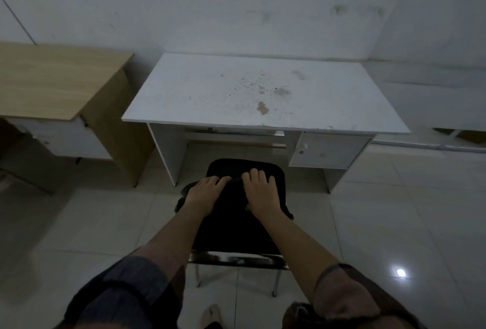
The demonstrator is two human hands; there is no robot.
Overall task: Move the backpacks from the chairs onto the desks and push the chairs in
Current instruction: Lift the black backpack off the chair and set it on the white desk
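A black backpack (228, 215) sits on a black chair (236, 166) with a chrome frame, right in front of me. The chair faces a white desk (200, 97) and stands pulled out from it, its back toward me. My left hand (205, 193) lies on the backpack's top left with its fingers curled over the fabric. My right hand (260, 191) grips the top right in the same way. The dim light makes backpack and chair hard to tell apart. The white desk top is stained and has nothing on it.
A wooden desk (52, 78) with a drawer stands to the left, close beside the white desk. The white desk has a small cupboard (328, 153) under its right side and a knee gap behind the chair. Glossy floor tiles (394, 223) surround the chair.
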